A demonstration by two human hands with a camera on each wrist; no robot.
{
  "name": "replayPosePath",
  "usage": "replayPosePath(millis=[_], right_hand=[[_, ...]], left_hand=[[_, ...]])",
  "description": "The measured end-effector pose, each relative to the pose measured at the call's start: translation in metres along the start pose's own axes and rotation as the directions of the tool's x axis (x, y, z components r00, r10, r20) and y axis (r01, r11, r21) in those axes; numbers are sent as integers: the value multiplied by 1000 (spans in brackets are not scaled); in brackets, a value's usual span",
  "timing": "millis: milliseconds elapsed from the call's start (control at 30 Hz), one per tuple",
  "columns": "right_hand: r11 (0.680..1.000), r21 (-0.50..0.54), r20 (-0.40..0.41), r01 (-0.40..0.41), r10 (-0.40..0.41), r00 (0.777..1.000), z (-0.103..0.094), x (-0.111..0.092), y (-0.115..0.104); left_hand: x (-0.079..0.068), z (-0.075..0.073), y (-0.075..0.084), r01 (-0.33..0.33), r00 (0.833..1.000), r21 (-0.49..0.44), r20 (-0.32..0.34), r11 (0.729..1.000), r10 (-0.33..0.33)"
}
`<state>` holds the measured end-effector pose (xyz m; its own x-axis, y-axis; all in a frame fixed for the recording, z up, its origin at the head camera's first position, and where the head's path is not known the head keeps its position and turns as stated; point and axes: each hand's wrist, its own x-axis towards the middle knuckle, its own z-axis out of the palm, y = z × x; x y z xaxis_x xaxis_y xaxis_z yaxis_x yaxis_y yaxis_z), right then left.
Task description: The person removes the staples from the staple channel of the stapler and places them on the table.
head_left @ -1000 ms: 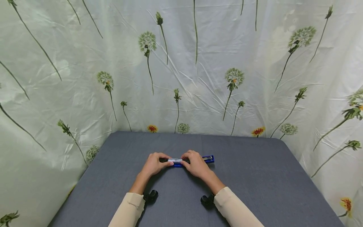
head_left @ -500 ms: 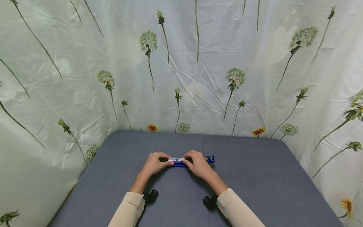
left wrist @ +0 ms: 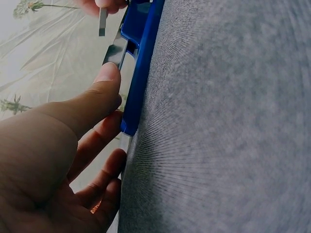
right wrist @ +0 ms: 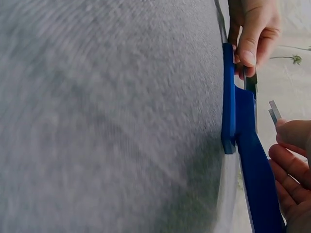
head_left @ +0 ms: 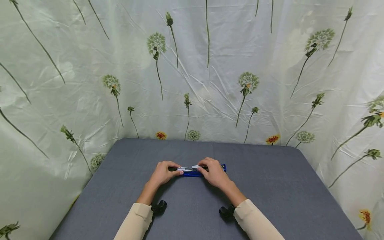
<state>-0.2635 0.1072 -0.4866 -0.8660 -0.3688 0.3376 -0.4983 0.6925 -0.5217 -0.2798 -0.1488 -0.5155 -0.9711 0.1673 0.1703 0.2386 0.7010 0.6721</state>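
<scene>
Bottom edge: cream sleeves (head_left: 133, 221). Lower centre: left hand (head_left: 163, 172) pinches the metal rail (left wrist: 115, 54) of the blue stapler (head_left: 192, 174), which lies unfolded across lower centre. Right hand (head_left: 213, 171) pinches a likely staple strip (right wrist: 274, 111), apart from the rail. Step, by judgement: strip going in or coming out, can't tell which; next move calls for steady rail, strip kept straight. Rail's contents unclear. Beyond: grey table (head_left: 255, 186); upper frame, flowered curtain (head_left: 192, 66).
</scene>
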Motion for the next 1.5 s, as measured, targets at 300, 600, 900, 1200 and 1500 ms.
replayPosePath(millis=[300,600,900,1200,1500], right_hand=[[1000,-1,-19,-16,16,1000,-11,-6,6],[1000,1,-47,-7,7,999,-23,-12,14],[999,29,-73,-32,34,997,-37,-18,24],[997,75,-134,-29,39,990,-53,-30,37],[997,34,-174,-70,75,982,-73,-48,60]], left_hand=[[1,0,0,-10,1000,5,9,1000,10],[3,0,1,-21,1000,6,16,1000,21],[3,-3,0,-21,1000,29,8,999,20],[0,-5,1,-14,1000,21,23,1000,13],[0,-2,1,-11,1000,20,27,1000,10]])
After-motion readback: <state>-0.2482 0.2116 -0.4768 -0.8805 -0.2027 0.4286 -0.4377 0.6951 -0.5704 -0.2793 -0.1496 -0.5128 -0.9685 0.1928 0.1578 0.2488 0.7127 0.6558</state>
